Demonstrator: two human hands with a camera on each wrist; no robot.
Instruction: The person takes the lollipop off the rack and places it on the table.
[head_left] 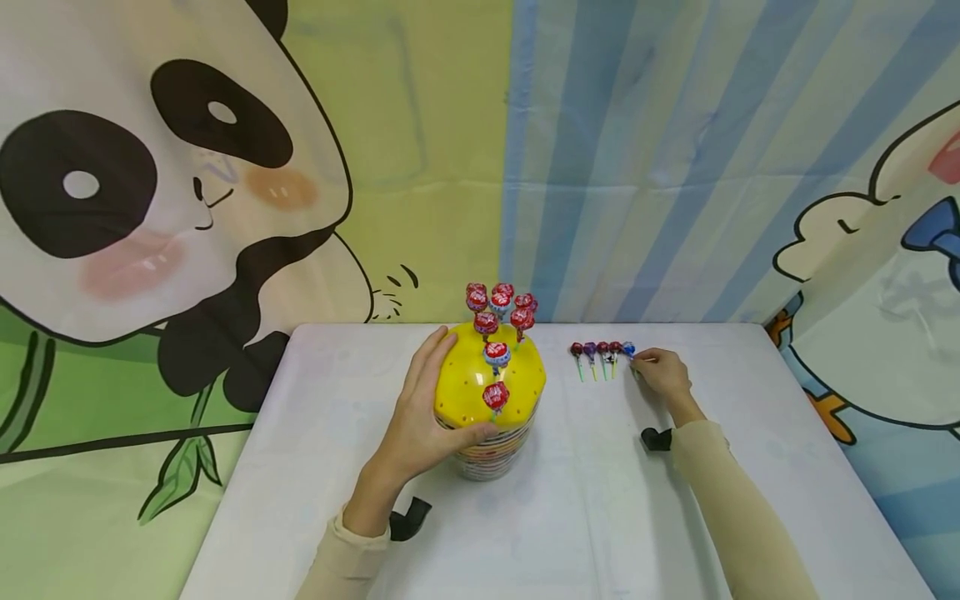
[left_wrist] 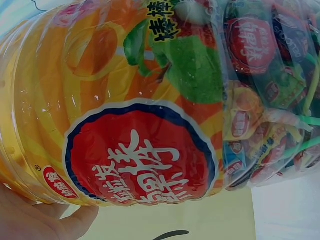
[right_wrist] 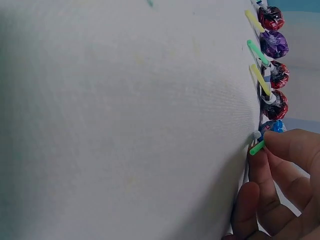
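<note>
My left hand point(head_left: 420, 425) grips a plastic candy jar point(head_left: 491, 462) by its yellow lid point(head_left: 465, 379), thumb along the near edge and fingers around the left side. Several red-wrapped lollipops point(head_left: 486, 322) stand upright in holes in that lid. In the left wrist view, the jar's orange label point(left_wrist: 145, 155) and wrapped lollipops point(left_wrist: 270, 120) inside show through the clear wall. To the right, my right hand point(head_left: 663, 375) pinches the green stick of a blue-wrapped lollipop point(right_wrist: 272, 126) between thumb and finger, low over the table, at the end of a row.
Beside the blue lollipop lies a row of several more lollipops, a purple one point(head_left: 589, 349) and dark red ones point(head_left: 603, 348) among them, on the white-covered table point(head_left: 585, 517). Behind the table's far edge hangs a printed cloth point(head_left: 615, 167) with cartoon animals.
</note>
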